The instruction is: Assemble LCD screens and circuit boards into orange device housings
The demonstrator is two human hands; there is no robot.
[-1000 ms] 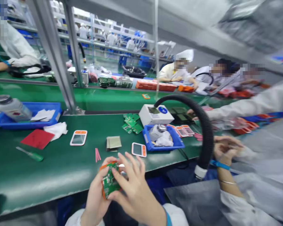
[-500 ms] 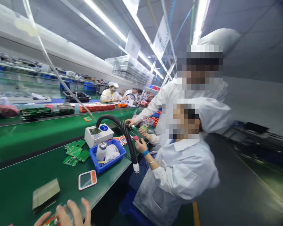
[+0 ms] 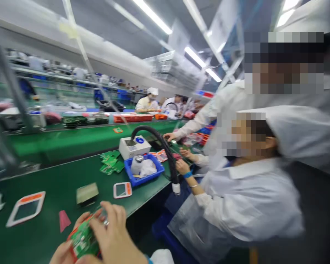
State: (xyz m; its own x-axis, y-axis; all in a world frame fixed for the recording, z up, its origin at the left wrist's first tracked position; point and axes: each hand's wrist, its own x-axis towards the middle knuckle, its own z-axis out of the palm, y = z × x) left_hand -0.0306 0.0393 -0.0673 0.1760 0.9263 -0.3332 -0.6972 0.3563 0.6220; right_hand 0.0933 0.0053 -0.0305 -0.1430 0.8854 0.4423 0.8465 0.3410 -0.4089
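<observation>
Low in the head view, a green circuit board (image 3: 84,238) sits in an orange-red frame, tilted between my hands. My left hand (image 3: 62,252) grips its left edge, partly cut off by the picture's bottom. My right hand (image 3: 117,234) is closed round the right side of the board, its fingers bent over the top edge. A small shiny piece (image 3: 105,219) shows at those fingers, too blurred to name. Just beyond my hands lie a pink strip (image 3: 63,221) and a beige block-like stack (image 3: 87,193) on the green bench (image 3: 30,242).
Two white-and-orange panels with dark windows (image 3: 26,208) (image 3: 122,190) lie on the bench. Behind are a blue tray (image 3: 133,179) with a bottle, loose green boards (image 3: 111,162), and a white box (image 3: 134,146) with a black hose (image 3: 169,154). Co-workers (image 3: 244,205) are at the right.
The view has swung left and my hands are higher in it. The framed board and my right hand now show more fully; the pink strip and left panel have come into view.
</observation>
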